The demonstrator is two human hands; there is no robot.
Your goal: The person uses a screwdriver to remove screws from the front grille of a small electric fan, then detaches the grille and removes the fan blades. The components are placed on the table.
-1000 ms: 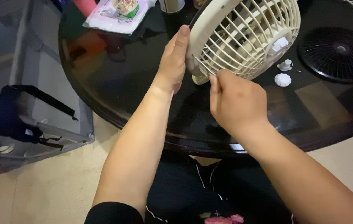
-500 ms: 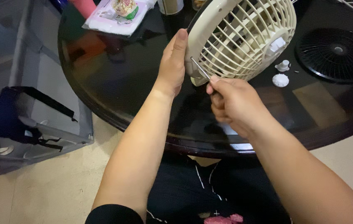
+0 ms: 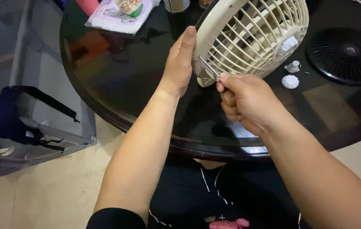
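A cream plastic fan grille (image 3: 252, 36) stands tilted on a round black glass table (image 3: 121, 80). My left hand (image 3: 179, 63) presses flat against the grille's left rim, fingers up, steadying it. My right hand (image 3: 244, 101) is closed around a screwdriver (image 3: 209, 68); its thin metal shaft points up and left into the grille's lower rim. The handle is hidden inside my fist.
Two small white plastic knobs (image 3: 290, 74) lie to the right of the grille. A black round grille (image 3: 346, 53) lies flat at the far right. A white packet (image 3: 119, 15) sits at the table's far edge. A grey shelf with a black bag (image 3: 15, 123) stands on the floor at left.
My right hand shifted from pinching the shaft near the rim to a closed fist lower on the screwdriver. The grille and left hand stayed almost in place.
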